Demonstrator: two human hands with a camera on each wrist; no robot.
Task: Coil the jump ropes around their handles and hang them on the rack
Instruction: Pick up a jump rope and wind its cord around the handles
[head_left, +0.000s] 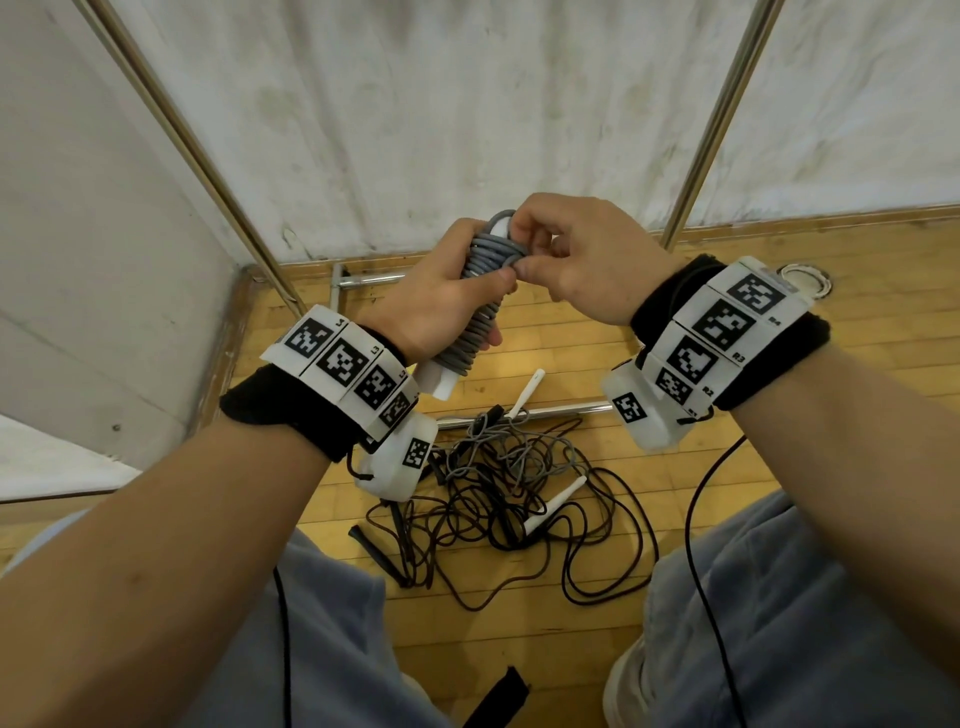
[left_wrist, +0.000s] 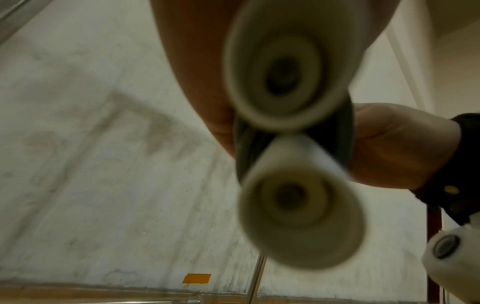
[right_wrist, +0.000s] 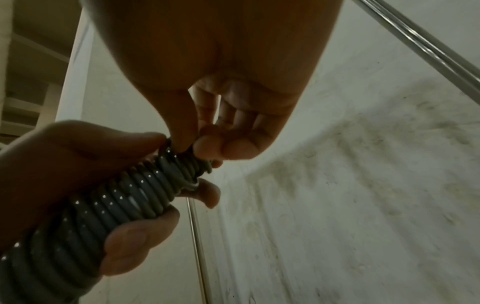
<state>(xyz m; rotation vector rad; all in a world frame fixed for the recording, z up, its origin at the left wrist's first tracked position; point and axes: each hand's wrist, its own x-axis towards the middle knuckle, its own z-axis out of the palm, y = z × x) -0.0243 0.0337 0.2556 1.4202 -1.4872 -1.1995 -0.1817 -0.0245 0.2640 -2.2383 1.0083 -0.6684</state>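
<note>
A grey jump rope (head_left: 480, 296) is wound in tight turns round its two white handles (left_wrist: 301, 218). My left hand (head_left: 452, 291) grips this bundle round its middle, holding it upright in front of me. My right hand (head_left: 561, 260) pinches the rope's top turns (right_wrist: 187, 168) between thumb and fingertips. The handles' two round butt ends fill the left wrist view, blurred. On the floor below lies a tangle of black and grey jump ropes (head_left: 519, 493) with white handles (head_left: 553, 506) and black handles (head_left: 379, 556).
Two slanted metal rack poles (head_left: 208, 161) (head_left: 711, 124) rise against the stained white wall. The rack's base bars (head_left: 363, 280) lie on the wooden floor. A white coil (head_left: 805, 278) sits at the right by the wall. My knees in grey trousers (head_left: 779, 623) flank the tangle.
</note>
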